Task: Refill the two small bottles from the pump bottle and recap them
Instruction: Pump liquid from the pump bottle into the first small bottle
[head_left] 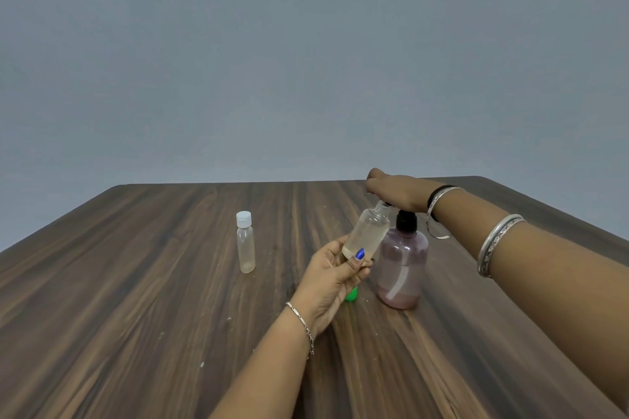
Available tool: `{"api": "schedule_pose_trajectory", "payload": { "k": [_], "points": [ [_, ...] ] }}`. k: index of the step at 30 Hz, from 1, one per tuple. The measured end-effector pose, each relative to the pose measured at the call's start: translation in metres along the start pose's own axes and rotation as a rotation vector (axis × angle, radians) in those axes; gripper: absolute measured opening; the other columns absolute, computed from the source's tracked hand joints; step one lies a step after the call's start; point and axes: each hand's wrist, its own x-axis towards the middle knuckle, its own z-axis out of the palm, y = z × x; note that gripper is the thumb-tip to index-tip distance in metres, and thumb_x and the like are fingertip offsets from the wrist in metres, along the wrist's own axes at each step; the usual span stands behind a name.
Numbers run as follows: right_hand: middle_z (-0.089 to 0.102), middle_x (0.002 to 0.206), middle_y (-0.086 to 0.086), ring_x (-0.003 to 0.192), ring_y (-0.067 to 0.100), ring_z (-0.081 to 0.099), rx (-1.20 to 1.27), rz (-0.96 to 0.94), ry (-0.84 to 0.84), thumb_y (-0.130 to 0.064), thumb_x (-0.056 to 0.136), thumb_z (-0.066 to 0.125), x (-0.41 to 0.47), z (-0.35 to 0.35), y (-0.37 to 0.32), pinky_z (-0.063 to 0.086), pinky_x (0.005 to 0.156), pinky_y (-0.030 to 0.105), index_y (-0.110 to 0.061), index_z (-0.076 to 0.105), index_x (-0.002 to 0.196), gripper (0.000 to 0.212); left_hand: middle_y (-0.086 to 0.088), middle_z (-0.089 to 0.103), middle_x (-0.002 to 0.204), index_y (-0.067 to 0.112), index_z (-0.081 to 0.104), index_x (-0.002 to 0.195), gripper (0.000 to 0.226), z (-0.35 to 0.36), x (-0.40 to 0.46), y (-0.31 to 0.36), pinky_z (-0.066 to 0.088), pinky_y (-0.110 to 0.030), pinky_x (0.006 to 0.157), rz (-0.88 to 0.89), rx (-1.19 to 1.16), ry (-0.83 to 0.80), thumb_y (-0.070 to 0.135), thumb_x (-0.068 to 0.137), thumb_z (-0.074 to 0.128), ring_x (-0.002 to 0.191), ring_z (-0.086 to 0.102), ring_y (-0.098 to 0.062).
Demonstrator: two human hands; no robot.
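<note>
Left hand [335,274] up off the surface [143,299], fingers and thumb wrapped round the base of an uncapped small bottle [367,234], tipping it rightward so the open neck sits right under the pump spout. Clearly angled that way to catch whatever comes out. Right hand [396,190] laid flat over the pump head, fingers straight, nothing gripped, palm bearing down on top of the pump bottle [403,269] — looks like the press stroke.

Held bottle: clear, with pale liquid showing through most of its body; exact fill level hard to call at this tilt. Pump bottle: tinted pinkish plastic, black collar, standing upright on the surface just right of the left hand, dip tube visible inside, only a low band of liquid at the bottom, so not much left to draw.

Green cap [351,294] lying on the surface, half hidden behind the left hand, probably the held bottle's, parked close for recapping. Further left, well apart, second small bottle [245,241] upright with white cap on; contents unclear from here.
</note>
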Motion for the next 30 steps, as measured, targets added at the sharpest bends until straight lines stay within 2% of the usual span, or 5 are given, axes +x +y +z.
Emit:
{"api": "schedule_pose_trajectory", "payload": {
  "k": [8,16,21,26,30],
  "points": [
    [0.040,0.076,0.001,0.068,0.016,0.035,0.026,0.005,-0.042,-0.030,0.097,0.027,-0.0004,-0.0055,0.0004,0.028,0.062,0.027,-0.014,0.036,0.097,0.019,-0.013,0.065,0.103,0.008,0.054,0.114,0.034,0.0013,-0.0011,0.0010,0.056,-0.021,0.071,-0.003,0.007,-0.003,-0.010,0.085,0.051,0.080,0.067,-0.014],
    [0.047,0.086,0.004,0.080,0.020,0.041,0.059,0.003,-0.049,-0.031,0.096,0.030,0.0025,-0.0003,0.0063,0.033,0.078,0.033,-0.013,0.043,0.104,0.024,-0.012,0.066,0.101,0.010,0.056,0.109,0.032,-0.0001,0.0014,-0.0004,0.057,-0.020,0.070,-0.002,0.017,-0.004,-0.009,0.085,0.052,0.079,0.068,-0.014],
    [0.046,0.085,0.003,0.075,0.017,0.041,0.058,-0.002,-0.037,-0.030,0.096,0.029,-0.0009,0.0013,0.0039,0.031,0.069,0.030,-0.012,0.042,0.106,0.024,-0.011,0.066,0.099,0.007,0.054,0.116,0.035,0.0003,0.0015,-0.0014,0.055,-0.020,0.071,0.009,0.028,-0.005,-0.009,0.085,0.052,0.079,0.067,-0.012],
    [0.042,0.085,0.005,0.077,0.020,0.037,0.086,-0.019,-0.016,-0.029,0.097,0.028,-0.0009,-0.0039,0.0024,0.030,0.073,0.032,-0.012,0.037,0.098,0.019,-0.012,0.066,0.102,0.008,0.055,0.115,0.035,-0.0008,0.0013,-0.0015,0.057,-0.020,0.069,-0.007,0.011,-0.009,-0.008,0.084,0.054,0.081,0.067,-0.014],
    [0.045,0.077,0.000,0.068,0.013,0.039,0.055,0.005,-0.018,-0.028,0.097,0.028,-0.0030,-0.0037,-0.0006,0.030,0.062,0.026,-0.012,0.039,0.100,0.020,-0.013,0.066,0.102,0.007,0.055,0.116,0.036,0.0001,0.0020,-0.0005,0.057,-0.021,0.068,-0.005,0.002,-0.008,-0.009,0.084,0.054,0.082,0.067,-0.015]
  ]
}}
